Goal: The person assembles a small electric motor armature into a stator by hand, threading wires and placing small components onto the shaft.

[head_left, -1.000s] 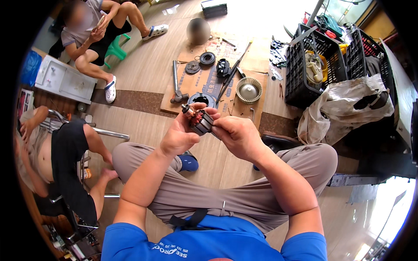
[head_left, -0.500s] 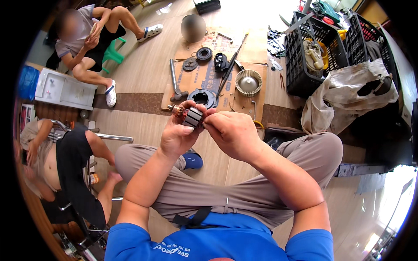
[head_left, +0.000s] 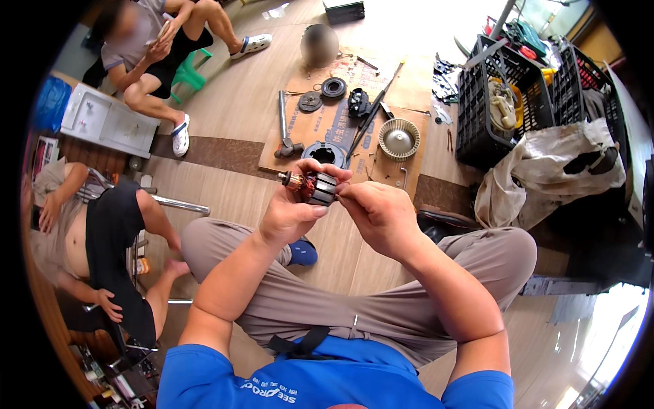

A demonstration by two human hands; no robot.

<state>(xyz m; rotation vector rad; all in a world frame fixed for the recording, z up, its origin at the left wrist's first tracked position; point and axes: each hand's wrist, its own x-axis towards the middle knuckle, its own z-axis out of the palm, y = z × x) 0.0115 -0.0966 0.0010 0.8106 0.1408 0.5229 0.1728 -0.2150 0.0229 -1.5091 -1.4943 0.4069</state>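
My left hand (head_left: 293,208) is wrapped round a motor armature (head_left: 317,187) with a copper commutator (head_left: 294,178) and shaft pointing left, red windings and a striped steel core. At the core's right end, my right hand (head_left: 375,211) pinches with thumb and index finger; whatever is between those fingertips is too small to make out. Just beyond my hands, a dark round housing (head_left: 315,150) lies on a cardboard sheet (head_left: 409,170) with a hammer (head_left: 283,116), a silver fan wheel (head_left: 398,140), a black component (head_left: 358,102), dark discs (head_left: 333,88) and long rods (head_left: 369,112).
Two seated people are at the left, one on a green stool (head_left: 191,80), one on a metal-framed chair (head_left: 177,203). A white basin-like unit (head_left: 109,119) stands behind. Right are black crates (head_left: 477,129) of parts and a dirty white cloth (head_left: 524,177). My bent legs flank my forearms.
My left hand and the armature tilted slightly and shifted with the view; my right fingers stay at the core's end. The lower seated person's hand has dropped onto the shorts.
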